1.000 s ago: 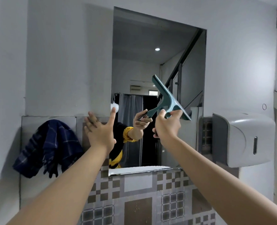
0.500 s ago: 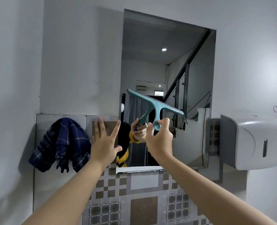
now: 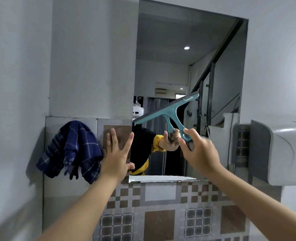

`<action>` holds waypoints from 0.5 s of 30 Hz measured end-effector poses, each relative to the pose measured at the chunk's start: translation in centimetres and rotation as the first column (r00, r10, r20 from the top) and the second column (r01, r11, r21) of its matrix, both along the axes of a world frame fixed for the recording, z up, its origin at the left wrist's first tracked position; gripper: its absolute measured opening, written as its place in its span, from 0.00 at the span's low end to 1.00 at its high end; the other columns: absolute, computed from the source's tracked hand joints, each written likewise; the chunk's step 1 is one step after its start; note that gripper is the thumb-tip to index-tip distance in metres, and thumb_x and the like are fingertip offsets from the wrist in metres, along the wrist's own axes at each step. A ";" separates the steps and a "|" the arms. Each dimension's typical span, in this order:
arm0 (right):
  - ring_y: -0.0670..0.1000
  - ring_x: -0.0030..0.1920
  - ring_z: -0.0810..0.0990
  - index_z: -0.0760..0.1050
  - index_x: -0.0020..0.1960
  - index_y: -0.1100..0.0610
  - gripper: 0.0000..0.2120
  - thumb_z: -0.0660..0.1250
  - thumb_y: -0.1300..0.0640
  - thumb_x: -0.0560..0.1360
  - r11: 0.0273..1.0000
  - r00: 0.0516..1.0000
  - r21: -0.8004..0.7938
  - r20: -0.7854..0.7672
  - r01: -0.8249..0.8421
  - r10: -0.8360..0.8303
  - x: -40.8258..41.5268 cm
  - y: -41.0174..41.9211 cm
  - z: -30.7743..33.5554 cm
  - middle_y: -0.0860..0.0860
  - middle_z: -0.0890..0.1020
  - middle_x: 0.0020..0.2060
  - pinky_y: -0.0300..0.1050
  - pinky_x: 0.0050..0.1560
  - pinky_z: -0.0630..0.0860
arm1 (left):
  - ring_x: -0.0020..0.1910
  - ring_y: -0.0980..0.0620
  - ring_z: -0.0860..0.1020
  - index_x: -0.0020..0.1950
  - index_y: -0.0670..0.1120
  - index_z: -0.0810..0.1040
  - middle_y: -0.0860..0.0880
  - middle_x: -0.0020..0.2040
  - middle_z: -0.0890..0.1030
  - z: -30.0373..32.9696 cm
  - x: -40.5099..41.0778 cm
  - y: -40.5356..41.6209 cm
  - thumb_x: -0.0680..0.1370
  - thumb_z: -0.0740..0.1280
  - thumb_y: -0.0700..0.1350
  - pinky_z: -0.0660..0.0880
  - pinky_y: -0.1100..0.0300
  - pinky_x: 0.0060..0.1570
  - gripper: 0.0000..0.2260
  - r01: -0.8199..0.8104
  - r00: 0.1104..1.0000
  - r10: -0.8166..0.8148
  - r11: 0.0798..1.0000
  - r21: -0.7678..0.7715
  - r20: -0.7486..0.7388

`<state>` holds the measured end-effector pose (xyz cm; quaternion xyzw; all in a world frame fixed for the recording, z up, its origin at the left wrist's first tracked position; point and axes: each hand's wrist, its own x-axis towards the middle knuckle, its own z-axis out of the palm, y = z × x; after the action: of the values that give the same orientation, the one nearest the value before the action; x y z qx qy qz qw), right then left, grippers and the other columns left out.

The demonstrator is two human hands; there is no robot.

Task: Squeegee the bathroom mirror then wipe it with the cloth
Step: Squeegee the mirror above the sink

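Since a moment ago the teal plastic squeegee (image 3: 168,110) has tipped, its straight blade now rising to the right across the lower mirror (image 3: 187,63). The right hand (image 3: 198,153) grips its handle; the left hand (image 3: 116,157) lies flat, fingers spread, at the mirror's lower left edge. A soft, crumpled blue checked cloth (image 3: 70,150) hangs left of the mirror.

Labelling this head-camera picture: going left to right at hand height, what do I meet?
Blue checked cloth hanging on the wall → left hand at the mirror's left edge → right hand holding the teal squeegee → white dispenser.
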<state>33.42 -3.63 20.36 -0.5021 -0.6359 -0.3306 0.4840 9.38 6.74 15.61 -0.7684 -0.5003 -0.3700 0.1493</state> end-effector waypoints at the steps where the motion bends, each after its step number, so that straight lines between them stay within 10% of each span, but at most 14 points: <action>1: 0.46 0.22 0.69 0.77 0.56 0.59 0.13 0.71 0.55 0.74 1.000 1.000 0.002 0.019 0.020 -0.020 0.7 0.1 0.1 0.48 0.81 0.29 0.36 0.22 0.67 | 0.71 0.39 0.28 0.71 0.63 0.28 0.41 0.71 0.24 0.0 0.0 0.0 0.71 0.71 0.54 0.51 0.38 0.70 0.51 -0.005 1.000 0.005 1.000 -0.003 0.000; 15: 0.48 0.24 0.63 0.80 0.55 0.59 0.14 0.73 0.55 0.71 1.000 0.990 0.007 0.140 0.012 -0.013 6.0 -0.4 1.8 0.43 0.66 0.29 0.31 0.27 0.58 | 0.71 0.40 0.27 0.69 0.62 0.25 0.42 0.69 0.21 0.2 0.4 -0.2 0.71 0.70 0.56 0.58 0.40 0.69 0.52 -0.103 0.994 0.102 0.995 -0.013 -0.045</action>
<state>39.45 -4.03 22.13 -0.4800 -0.6642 -0.3701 0.4376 9.78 6.51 15.83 -0.7508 -0.5386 -0.3409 0.1732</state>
